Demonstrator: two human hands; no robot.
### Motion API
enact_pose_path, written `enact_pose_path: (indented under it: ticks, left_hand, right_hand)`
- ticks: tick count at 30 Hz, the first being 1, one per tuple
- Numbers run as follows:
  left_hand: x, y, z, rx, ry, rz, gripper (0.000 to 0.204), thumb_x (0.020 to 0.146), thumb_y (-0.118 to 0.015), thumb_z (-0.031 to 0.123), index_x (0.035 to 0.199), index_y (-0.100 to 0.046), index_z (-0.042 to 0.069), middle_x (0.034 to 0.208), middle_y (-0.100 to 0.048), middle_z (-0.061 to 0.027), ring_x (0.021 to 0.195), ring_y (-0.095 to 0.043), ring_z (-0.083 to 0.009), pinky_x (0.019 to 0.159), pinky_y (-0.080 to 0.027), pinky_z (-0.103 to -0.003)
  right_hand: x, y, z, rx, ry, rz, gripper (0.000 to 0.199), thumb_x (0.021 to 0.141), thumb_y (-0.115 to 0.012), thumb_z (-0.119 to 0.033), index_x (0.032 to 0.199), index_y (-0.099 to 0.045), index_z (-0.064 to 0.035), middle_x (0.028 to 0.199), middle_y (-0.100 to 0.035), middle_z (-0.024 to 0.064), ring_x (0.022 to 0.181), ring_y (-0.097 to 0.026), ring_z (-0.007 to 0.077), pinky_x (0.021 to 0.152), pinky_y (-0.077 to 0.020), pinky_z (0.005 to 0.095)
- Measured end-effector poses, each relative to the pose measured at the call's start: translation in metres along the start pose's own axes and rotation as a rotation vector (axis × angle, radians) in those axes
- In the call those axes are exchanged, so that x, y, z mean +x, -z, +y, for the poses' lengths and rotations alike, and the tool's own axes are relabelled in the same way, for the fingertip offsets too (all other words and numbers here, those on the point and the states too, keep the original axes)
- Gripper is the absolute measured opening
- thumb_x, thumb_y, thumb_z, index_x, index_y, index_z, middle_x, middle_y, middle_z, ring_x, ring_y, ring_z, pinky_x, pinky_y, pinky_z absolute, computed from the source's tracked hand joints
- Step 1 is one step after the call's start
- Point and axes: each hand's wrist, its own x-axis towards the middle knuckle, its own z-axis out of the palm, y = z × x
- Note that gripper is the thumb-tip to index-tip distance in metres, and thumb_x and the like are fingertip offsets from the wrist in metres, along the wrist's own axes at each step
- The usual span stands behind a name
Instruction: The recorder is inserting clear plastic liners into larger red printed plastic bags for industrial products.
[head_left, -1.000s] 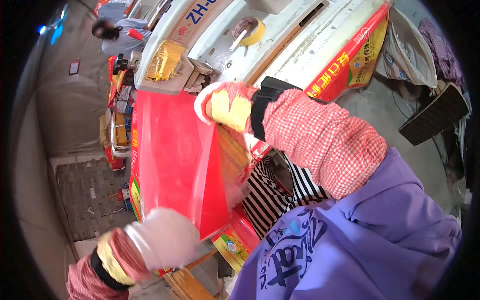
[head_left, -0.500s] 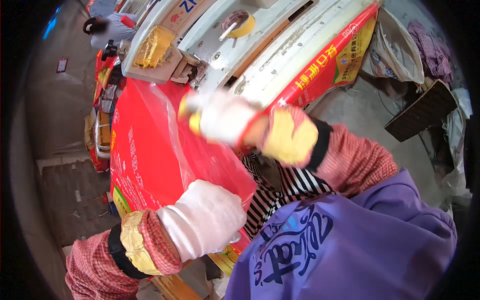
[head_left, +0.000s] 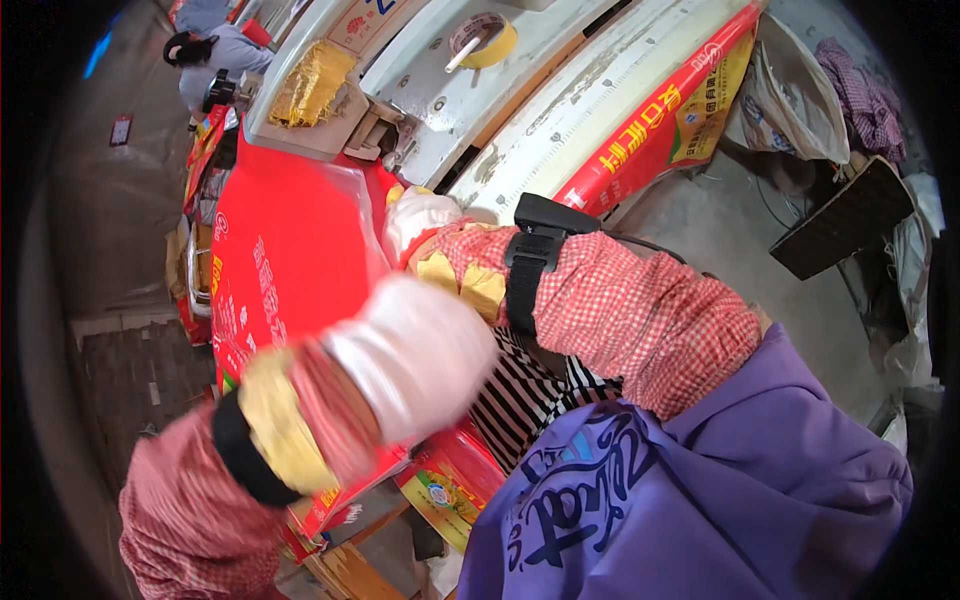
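A large red plastic bag [head_left: 285, 250] with pale and yellow print spreads out before me, its clear-edged side running past my hands. My right hand [head_left: 418, 215], in a white glove with yellow at the fingertips, is at the bag's upper right edge, close to a white machine [head_left: 470, 110]. Its fingers are mostly hidden. Nearer me, my left hand [head_left: 415, 355], also white-gloved, is over the bag's near right part. Motion smears it, and its fingers do not show.
A tape roll [head_left: 485, 42] with a white stick rests on the machine, near a yellow woven patch [head_left: 312, 84]. Another red and yellow bag [head_left: 650, 130] lies along its near edge. A dark board [head_left: 842, 220] leans at right, below a white sack [head_left: 790, 90]. A person [head_left: 215, 60] is at far left.
My right hand has moved left and slightly up, drawing its forearm across. My left hand has risen a little. The red bag has shifted left, uncovering another printed bag below.
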Motion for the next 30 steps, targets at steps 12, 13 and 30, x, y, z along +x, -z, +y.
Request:
enact_pose_path:
  ticks: [12, 13, 30]
  left_hand:
    - [-0.071, -0.065, 0.015, -0.095, 0.679, -0.038, 0.012, 0.064, -0.061, 0.014, 0.064, -0.064, 0.003, 0.053, -0.055, -0.0090, 0.050, -0.056, -0.0277, 0.048, -0.046, -0.040]
    - [-0.064, -0.023, 0.017, -0.084, -0.104, -0.192, 0.010, 0.063, -0.060, 0.011, 0.061, -0.062, 0.001, 0.054, -0.055, -0.0099, 0.050, -0.056, -0.0268, 0.048, -0.047, -0.039]
    - [-0.061, -0.044, -0.068, 0.034, -0.249, 0.427, 0.004, 0.058, -0.058, 0.011, 0.060, -0.057, 0.014, 0.055, -0.052, -0.0047, 0.060, -0.056, -0.0222, 0.077, -0.049, -0.035]
  right_hand:
    - [0.003, -0.007, -0.023, -0.286, 0.354, -0.655, 0.026, 0.076, -0.066, -0.025, 0.071, -0.055, -0.0020, 0.071, -0.058, 0.0143, 0.059, -0.055, 0.0343, 0.056, -0.0448, 0.0476]
    - [0.017, 0.001, -0.021, -0.294, 0.390, -0.718, 0.027, 0.076, -0.066, -0.026, 0.072, -0.055, -0.0017, 0.072, -0.058, 0.0146, 0.060, -0.055, 0.0347, 0.057, -0.0450, 0.0478]
    - [0.042, -0.037, 0.016, -0.391, 0.145, -0.951, 0.035, 0.064, -0.073, -0.031, 0.086, -0.063, -0.0042, 0.076, -0.064, 0.0103, 0.064, -0.060, 0.0281, 0.060, -0.0485, 0.0436]
